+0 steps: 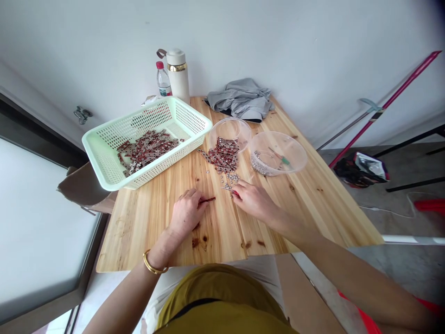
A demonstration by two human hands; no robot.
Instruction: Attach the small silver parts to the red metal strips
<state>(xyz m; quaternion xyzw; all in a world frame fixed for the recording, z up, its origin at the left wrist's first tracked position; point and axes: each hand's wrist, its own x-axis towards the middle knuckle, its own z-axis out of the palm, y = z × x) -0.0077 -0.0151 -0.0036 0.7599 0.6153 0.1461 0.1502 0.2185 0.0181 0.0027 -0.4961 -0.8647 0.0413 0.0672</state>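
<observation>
Beside the cluster of small silvery pieces, the nearer right hand pinches a slim red-handled metal tool, tip at the cluster's near edge, while the left hand, to the cluster's near left, grasps a thin dark-red strip, long axis running crosswise toward the right hand.

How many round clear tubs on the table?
2. One tub is by the piled brown strips; the other tub, right of it, holds small metal bits and a green-handled tool. Any behind the green basket would be hidden.
</observation>
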